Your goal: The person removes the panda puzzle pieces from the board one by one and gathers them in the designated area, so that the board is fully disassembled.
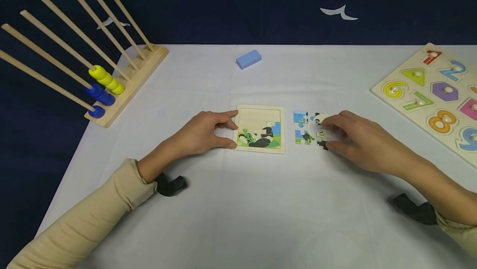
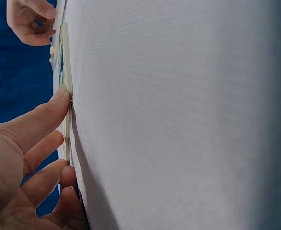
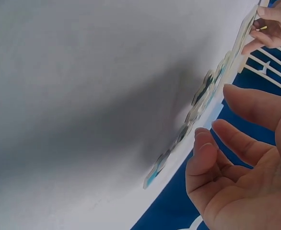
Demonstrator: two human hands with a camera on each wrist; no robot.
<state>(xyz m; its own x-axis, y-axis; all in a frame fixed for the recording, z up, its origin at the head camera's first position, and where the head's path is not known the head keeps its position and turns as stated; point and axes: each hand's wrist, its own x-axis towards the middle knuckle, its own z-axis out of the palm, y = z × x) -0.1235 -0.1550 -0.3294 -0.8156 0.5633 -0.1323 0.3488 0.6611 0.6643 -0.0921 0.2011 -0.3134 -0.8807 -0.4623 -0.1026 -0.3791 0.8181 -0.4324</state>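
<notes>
A square wooden puzzle tray (image 1: 261, 150) lies flat on the white table; panda picture pieces (image 1: 262, 138) fill its bottom row and part of its right side. At the tray's left edge is my left hand (image 1: 203, 132), thumb tip and fingertips touching the rim with the thumb nearer me. In the left wrist view the thumb (image 2: 42, 117) presses against that rim. Several loose jigsaw pieces (image 1: 301, 117) lie to the right of the tray. Over the rightmost ones hovers my right hand (image 1: 367, 142), partly covering them, thumb and fingers apart with nothing between them.
A wooden bead rack (image 1: 149, 60) with tall rods and yellow and blue beads stands at the left. A blue block (image 1: 248, 59) lies behind the tray. At the right is a number-and-shape peg board (image 1: 400, 105). Dark straps (image 1: 171, 185) show by both wrists.
</notes>
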